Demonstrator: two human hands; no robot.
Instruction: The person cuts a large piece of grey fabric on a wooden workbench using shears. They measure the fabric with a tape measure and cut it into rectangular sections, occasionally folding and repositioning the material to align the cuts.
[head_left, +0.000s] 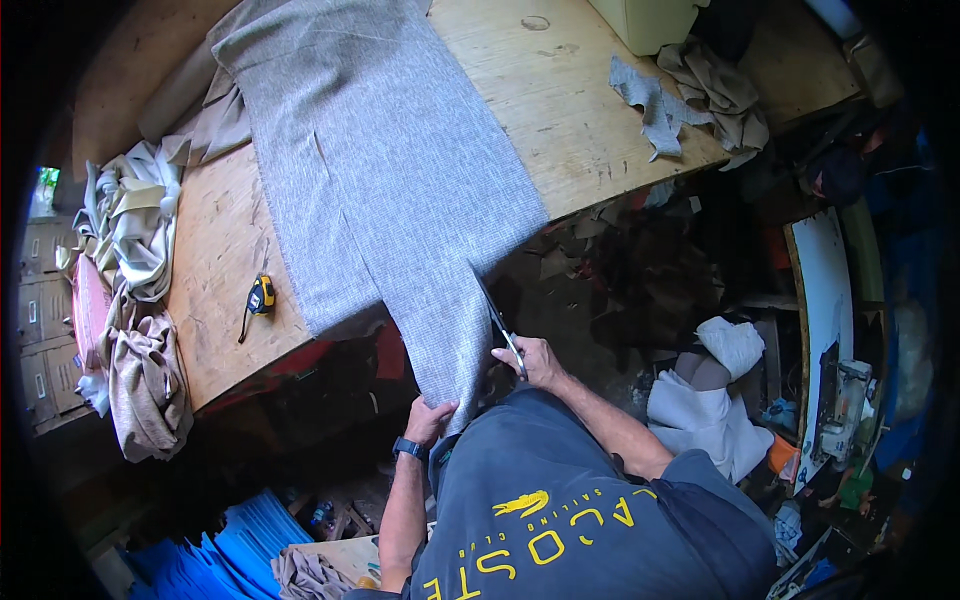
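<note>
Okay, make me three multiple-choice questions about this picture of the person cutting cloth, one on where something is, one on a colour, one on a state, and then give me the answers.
1. Where does the tape measure lie?
A. On the wooden table, left of the grey fabric
B. On the floor
C. On top of the fabric

2. What colour is the tape measure?
A. Red
B. Yellow and black
C. White

3. What is the right hand doing?
A. Resting empty on the table
B. Holding scissors at the fabric's edge
C. Holding the tape measure

Answers:
1. A, it sits on bare wood beside the fabric's left edge.
2. B, its case is yellow with black parts.
3. B, its fingers are in the scissor handles, blades at the hanging strip, whose lower end the left hand grips.
</note>
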